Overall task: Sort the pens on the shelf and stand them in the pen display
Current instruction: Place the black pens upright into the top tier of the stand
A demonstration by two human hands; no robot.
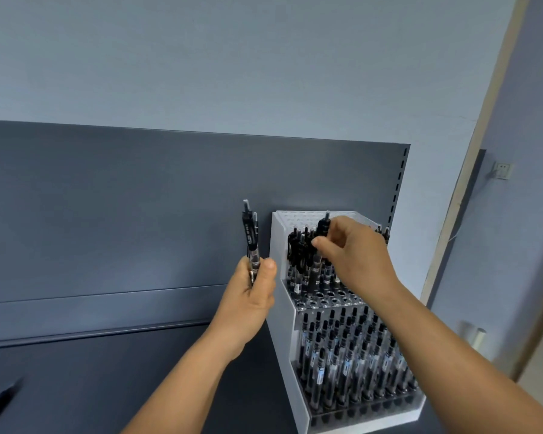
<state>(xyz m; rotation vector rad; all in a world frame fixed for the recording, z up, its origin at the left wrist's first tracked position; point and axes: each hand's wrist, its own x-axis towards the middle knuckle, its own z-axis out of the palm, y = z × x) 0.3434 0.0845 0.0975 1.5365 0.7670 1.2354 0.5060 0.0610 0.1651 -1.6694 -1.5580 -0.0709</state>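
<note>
Pens, seen from the head camera, mostly standing already in a white tiered display point(278, 277) at the right end of a dark shelf point(113, 371).

Lower tier point(351, 355): packed with upright pens, row after row, seemingly full. Upper tier point(311, 264): a cluster of pens at the left, a line of bare holes point(323, 297) along its front edge, the rest hidden behind the right hand.

Right hand point(355, 255): reaching over the upper tier, thumb and fingers pinching the top of one pen point(323, 228), upright among the cluster, apparently going into a hole.

Left hand point(251, 296): just left of the display, fingers curled round a small bunch point(252, 239), about two or three pens, upright and waiting.

Far lower left on the shelf: one blurred dark pen-like shape point(0, 402), loose.

Judged well along: most pens placed, with the bunch, the loose one and several open holes left.
</note>
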